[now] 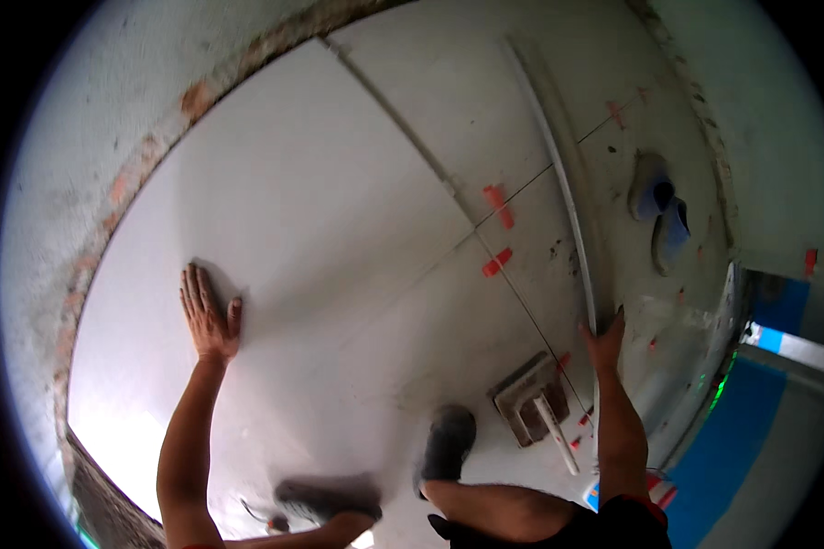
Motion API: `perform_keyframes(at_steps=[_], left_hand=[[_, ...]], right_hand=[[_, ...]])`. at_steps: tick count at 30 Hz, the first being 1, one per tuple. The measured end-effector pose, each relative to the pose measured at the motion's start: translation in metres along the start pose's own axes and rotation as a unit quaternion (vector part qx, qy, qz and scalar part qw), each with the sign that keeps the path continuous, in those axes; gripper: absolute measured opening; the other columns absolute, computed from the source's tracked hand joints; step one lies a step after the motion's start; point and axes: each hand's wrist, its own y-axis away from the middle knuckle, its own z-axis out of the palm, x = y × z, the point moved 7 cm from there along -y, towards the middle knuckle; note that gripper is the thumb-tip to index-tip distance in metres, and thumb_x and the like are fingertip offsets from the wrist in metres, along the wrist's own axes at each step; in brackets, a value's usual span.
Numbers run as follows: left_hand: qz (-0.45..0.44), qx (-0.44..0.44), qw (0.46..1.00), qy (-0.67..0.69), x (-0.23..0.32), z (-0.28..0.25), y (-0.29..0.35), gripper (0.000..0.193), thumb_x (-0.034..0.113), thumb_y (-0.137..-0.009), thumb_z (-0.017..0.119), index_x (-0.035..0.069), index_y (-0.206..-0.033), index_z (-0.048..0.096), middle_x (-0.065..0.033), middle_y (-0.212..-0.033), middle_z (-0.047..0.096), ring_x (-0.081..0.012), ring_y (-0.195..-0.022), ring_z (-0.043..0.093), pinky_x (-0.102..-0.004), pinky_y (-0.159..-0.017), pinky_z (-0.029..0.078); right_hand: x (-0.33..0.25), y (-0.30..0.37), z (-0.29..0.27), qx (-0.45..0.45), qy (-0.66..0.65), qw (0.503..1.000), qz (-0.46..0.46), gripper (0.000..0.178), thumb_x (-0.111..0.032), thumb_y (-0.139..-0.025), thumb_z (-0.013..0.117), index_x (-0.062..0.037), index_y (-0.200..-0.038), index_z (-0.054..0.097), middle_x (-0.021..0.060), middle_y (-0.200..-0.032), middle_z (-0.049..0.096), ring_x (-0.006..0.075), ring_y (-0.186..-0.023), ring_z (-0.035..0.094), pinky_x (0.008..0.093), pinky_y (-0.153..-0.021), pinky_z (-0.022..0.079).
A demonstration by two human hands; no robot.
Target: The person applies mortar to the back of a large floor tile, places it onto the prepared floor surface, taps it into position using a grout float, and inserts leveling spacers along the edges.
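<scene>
My left hand lies flat, fingers stretched, on a large pale floor tile and holds nothing. At the right, my right hand grips the near end of a long, narrow metal straightedge, which stretches away across the tiles. Its thumb and fingers sit on either side of the bar. Left of that hand, a square, dirty flat-headed tool with a white handle rests on the floor. Orange-red plastic pieces lie along the tile joints.
Both my feet, in dark shoes, are on the tiles. A pair of blue-lined shoes lies at the far right. A rough-based wall curves along the left. A blue strip shows at the lower right. A small object with a wire is near my left foot.
</scene>
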Motion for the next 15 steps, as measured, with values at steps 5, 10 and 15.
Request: perform_keyframes(at_steps=[5, 10, 15], left_hand=[[0.020, -0.017, 1.000, 0.016, 0.018, 0.001, -0.060, 0.081, 0.040, -0.090, 0.053, -0.004, -0.147, 0.017, -0.0201, -0.155, 0.013, -0.0355, -0.144, 0.008, -0.0477, -0.117, 0.009], [0.075, -0.213, 0.974, 0.012, 0.021, -0.026, -0.062, 0.083, 0.042, -0.088, 0.059, -0.003, -0.146, 0.021, -0.0181, -0.155, 0.018, -0.0318, -0.143, 0.015, -0.0472, -0.116, 0.014], [-0.024, -0.315, 0.946, -0.069, -0.069, -0.055, 0.013, 0.094, 0.046, -0.086, 0.061, -0.005, -0.147, 0.010, -0.0197, -0.156, 0.010, -0.0319, -0.144, 0.012, -0.0488, -0.116, 0.014]], right_hand=[[0.010, -0.006, 0.015, 0.004, -0.036, 0.999, -0.021, 0.109, -0.039, -0.068, 0.082, 0.0046, -0.145, 0.018, 0.0299, -0.145, 0.027, 0.0433, -0.132, 0.032, 0.0466, -0.108, 0.031], [0.037, 0.047, -0.004, 0.028, 0.012, 0.997, -0.070, 0.068, -0.040, -0.085, 0.065, 0.0044, -0.128, 0.037, 0.0302, -0.125, 0.043, 0.0446, -0.116, 0.043, 0.0490, -0.098, 0.036], [0.098, 0.199, -0.020, -0.001, 0.128, 0.991, -0.026, 0.034, -0.031, -0.093, 0.053, 0.0021, -0.090, 0.059, 0.0224, -0.076, 0.061, 0.0435, -0.073, 0.059, 0.0524, -0.066, 0.045]])
